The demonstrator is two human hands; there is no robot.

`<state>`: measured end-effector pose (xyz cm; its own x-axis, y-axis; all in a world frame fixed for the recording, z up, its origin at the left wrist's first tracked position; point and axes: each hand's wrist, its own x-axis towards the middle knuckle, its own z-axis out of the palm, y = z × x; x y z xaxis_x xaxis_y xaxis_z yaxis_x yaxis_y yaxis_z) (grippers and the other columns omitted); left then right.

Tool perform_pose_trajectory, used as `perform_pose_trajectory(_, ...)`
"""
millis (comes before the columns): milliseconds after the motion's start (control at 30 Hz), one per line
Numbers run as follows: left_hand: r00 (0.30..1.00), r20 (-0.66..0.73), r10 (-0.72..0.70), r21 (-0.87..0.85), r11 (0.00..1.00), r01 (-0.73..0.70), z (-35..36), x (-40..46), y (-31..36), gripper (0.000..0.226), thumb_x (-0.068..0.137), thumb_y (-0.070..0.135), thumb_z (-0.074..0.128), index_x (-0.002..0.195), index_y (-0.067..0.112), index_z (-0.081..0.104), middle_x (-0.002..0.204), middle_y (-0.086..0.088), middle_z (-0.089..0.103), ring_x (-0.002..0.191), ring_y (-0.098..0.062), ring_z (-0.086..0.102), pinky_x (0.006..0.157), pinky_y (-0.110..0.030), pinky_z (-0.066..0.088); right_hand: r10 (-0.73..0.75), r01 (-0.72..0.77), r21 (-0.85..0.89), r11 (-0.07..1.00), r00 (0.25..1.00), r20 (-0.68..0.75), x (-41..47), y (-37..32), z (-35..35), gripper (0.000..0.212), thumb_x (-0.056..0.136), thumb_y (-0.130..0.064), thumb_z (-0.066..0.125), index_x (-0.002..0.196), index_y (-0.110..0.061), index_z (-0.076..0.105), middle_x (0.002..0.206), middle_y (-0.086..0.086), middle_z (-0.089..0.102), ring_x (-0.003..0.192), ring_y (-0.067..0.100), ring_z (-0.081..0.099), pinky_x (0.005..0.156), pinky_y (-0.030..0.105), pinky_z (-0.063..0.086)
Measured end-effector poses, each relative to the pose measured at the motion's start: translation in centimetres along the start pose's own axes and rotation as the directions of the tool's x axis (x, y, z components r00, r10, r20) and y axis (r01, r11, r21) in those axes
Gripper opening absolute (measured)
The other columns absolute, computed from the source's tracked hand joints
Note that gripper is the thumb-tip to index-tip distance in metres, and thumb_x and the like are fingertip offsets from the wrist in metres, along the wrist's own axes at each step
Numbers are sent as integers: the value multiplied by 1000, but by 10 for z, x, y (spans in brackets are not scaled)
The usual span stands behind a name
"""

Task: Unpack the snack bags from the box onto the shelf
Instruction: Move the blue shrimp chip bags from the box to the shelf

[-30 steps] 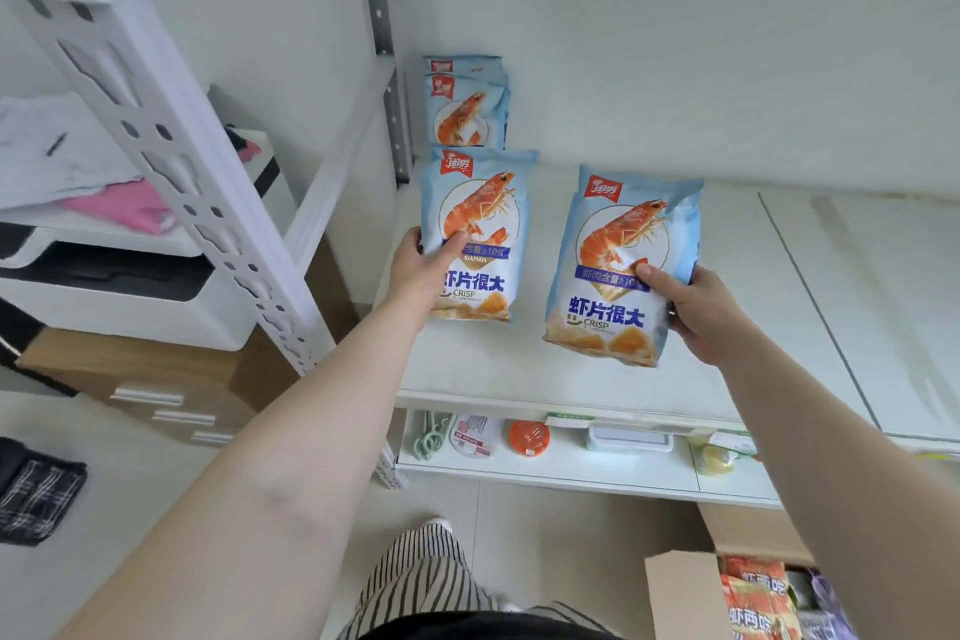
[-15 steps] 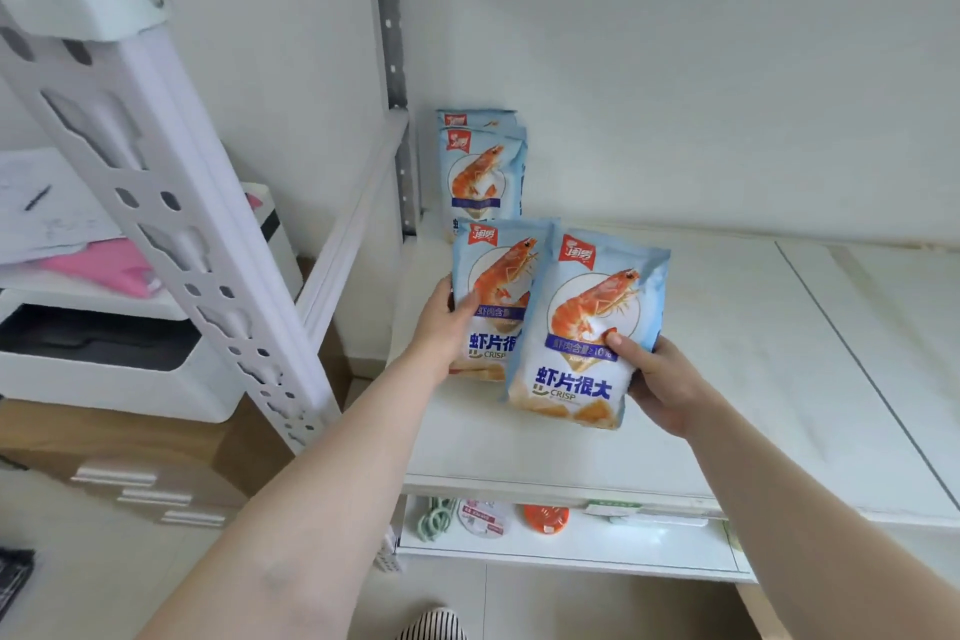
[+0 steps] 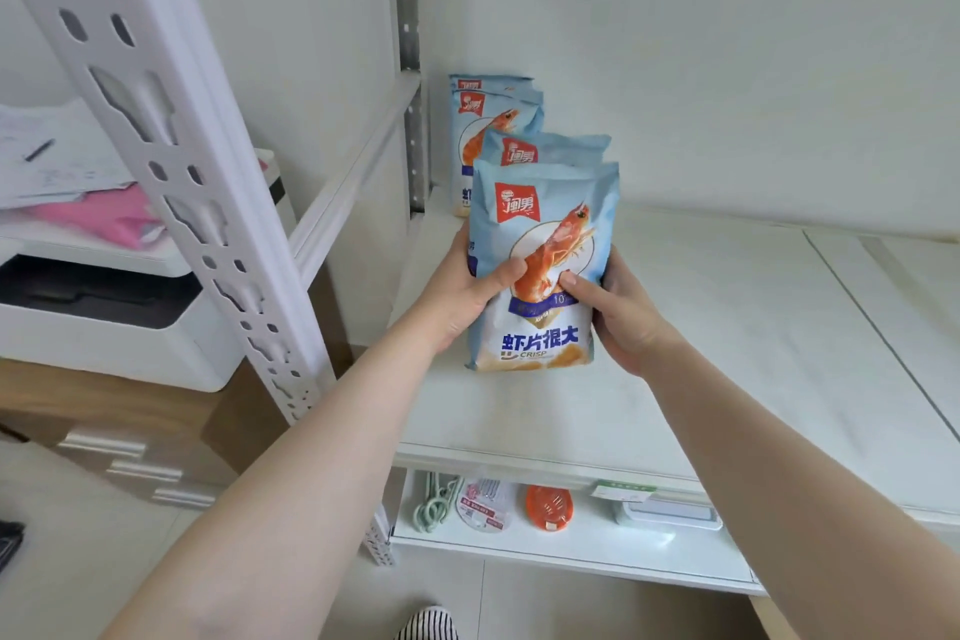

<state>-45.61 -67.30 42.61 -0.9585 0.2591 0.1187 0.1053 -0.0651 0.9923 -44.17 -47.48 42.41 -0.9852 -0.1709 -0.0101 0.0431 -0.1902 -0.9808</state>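
Note:
Two light-blue shrimp-chip bags stand upright, one behind the other, on the white shelf (image 3: 701, 327). The front bag (image 3: 543, 203) hides most of the second bag (image 3: 550, 148) behind it. My left hand (image 3: 462, 291) grips the pair from the left, thumb on the front bag's face. My right hand (image 3: 618, 312) grips them from the right, thumb also on the front. Further back, in the shelf's left corner, stand two more of the same bags (image 3: 491, 112). The box is out of view.
A white perforated shelf post (image 3: 171, 161) rises at the left, a grey upright (image 3: 408, 16) in the back corner. The lower shelf (image 3: 571, 535) holds an orange round item, a packet, a green hook and a flat container. A printer (image 3: 104, 322) sits at left.
My hands have brought the two bags together: the right bag slid in front of the left one, and both now stand stacked front to back, nearer the back-corner bags.

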Motion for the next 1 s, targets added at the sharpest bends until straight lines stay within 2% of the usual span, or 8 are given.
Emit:
perform_pose_trajectory(100,1000,25,-12,87,996,10,-7,-1,-15,88,53,60,82,127,23,49,111,12,68,92,-3,64,63,-17,49,-2,6,-91,996,999,44,-5,16,-8,83,69,-5,77,141,-12,37,126,7,65,115,21,64,89,30,53)
perform_pose_trajectory(267,996,88,-22,26,999,20,-4,-14,-39,124,42,57,89,143,14,30,127,3,60,116,-6,58,88,-17,48,15,-1,-179,984,997,75,-9,35,0,99,57,-15,87,141,-14,36,127,9,64,115,22,64,86,32,56)
perform_pose_trajectory(400,999,52,1,21,1000,-2,-7,-4,-30,114,42,57,88,137,20,36,122,9,62,112,-1,60,86,-15,48,-88,87,-155,984,996,2,-3,32,0,86,63,0,80,136,-11,36,124,12,63,109,20,66,82,33,56)
perform_pose_trajectory(533,997,65,-50,83,996,45,-11,-7,-38,113,39,70,83,134,23,42,124,13,62,114,1,58,94,-21,47,-63,57,-194,979,998,-29,-6,46,-5,91,62,-1,81,141,-13,35,125,7,63,110,18,66,81,29,56)
perform_pose_trajectory(700,995,98,-18,8,1000,18,-8,-23,-55,130,48,59,86,149,28,9,148,9,37,131,-7,45,91,-23,50,-10,9,-206,979,1000,-4,0,48,-10,82,66,-13,81,138,-13,43,114,-2,69,103,10,68,78,23,56)
perform_pose_trajectory(833,997,74,13,33,999,-16,4,-18,-68,113,58,56,83,146,17,23,142,0,48,130,-10,48,97,-21,45,44,-22,-282,959,996,73,3,57,-5,64,79,-33,72,133,-9,50,118,2,70,111,19,66,90,29,54)
perform_pose_trajectory(933,999,-31,41,37,999,-39,-2,-3,-74,106,58,64,80,141,16,34,136,-5,54,127,-17,52,103,-34,45,37,-10,-272,962,995,94,14,54,-2,34,89,-19,67,121,-14,56,101,-10,74,96,8,70,78,20,54)
perform_pose_trajectory(1000,990,-126,71,11,997,-70,-5,4,-77,103,56,63,81,138,17,39,132,-6,57,122,-20,56,101,-42,48,6,11,-250,968,998,67,25,55,-5,30,89,-14,67,117,-18,57,96,-11,76,91,6,71,73,18,54)
